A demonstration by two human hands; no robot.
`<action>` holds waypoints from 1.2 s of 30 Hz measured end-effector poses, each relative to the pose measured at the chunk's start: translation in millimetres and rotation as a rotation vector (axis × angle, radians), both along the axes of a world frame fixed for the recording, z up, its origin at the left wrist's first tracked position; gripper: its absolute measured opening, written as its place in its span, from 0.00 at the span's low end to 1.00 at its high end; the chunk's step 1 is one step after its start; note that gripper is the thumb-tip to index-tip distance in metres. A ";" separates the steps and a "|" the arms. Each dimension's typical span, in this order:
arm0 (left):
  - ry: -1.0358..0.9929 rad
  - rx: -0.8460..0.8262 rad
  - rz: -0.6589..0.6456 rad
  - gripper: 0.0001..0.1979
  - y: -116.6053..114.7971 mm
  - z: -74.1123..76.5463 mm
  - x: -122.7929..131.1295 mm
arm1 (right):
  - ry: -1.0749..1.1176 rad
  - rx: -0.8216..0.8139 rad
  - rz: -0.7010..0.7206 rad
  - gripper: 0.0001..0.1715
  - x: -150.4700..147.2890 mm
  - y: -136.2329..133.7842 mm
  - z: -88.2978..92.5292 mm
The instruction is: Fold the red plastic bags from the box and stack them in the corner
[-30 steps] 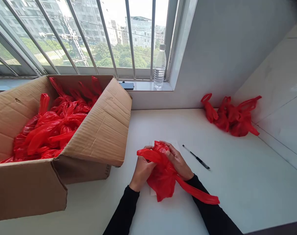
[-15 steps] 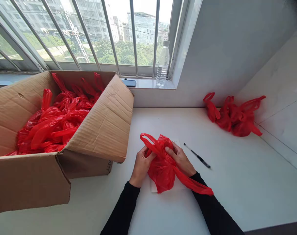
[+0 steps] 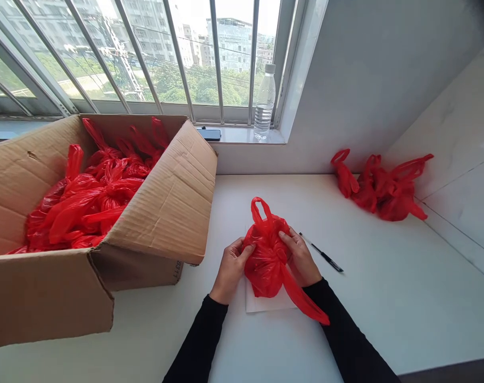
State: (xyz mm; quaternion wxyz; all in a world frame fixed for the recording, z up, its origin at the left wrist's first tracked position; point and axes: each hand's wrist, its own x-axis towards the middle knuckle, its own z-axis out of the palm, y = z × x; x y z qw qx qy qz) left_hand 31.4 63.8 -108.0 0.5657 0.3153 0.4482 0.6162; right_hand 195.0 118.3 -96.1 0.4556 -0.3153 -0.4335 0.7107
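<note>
A crumpled red plastic bag (image 3: 268, 255) is gripped between both my hands over a white sheet of paper (image 3: 261, 303) on the white table (image 3: 385, 298). My left hand (image 3: 230, 268) pinches the bag's left side with closed fingers. My right hand (image 3: 303, 260) grips its right side. One bag handle loop stands up above my hands, and the other handle trails down over my right sleeve. A black pen (image 3: 322, 254) lies just to the right of my right hand.
A large open cardboard box (image 3: 162, 213) filled with several red bags (image 3: 86, 197) stands at the left. A pile of red bags (image 3: 380, 186) lies at the back right by the wall. A water bottle (image 3: 265, 102) and a dark phone (image 3: 210, 134) rest on the window sill.
My hands drew closer together on the bag. The left handle loop swung up from pointing left to standing upright, and the trailing handle shortened over my right sleeve.
</note>
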 end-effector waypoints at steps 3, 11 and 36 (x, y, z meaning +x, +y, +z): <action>-0.043 -0.005 0.002 0.15 -0.8 0.0 -0.2 | 0.003 -0.014 0.032 0.20 0.3 -0.4 -0.6; -0.195 -0.028 -0.160 0.17 -7.0 9.5 -3.3 | 0.064 -0.048 -0.062 0.22 4.1 6.3 -9.6; -0.026 0.007 -0.272 0.21 -9.3 9.6 5.0 | 0.253 -0.151 -0.139 0.21 3.7 8.4 -5.1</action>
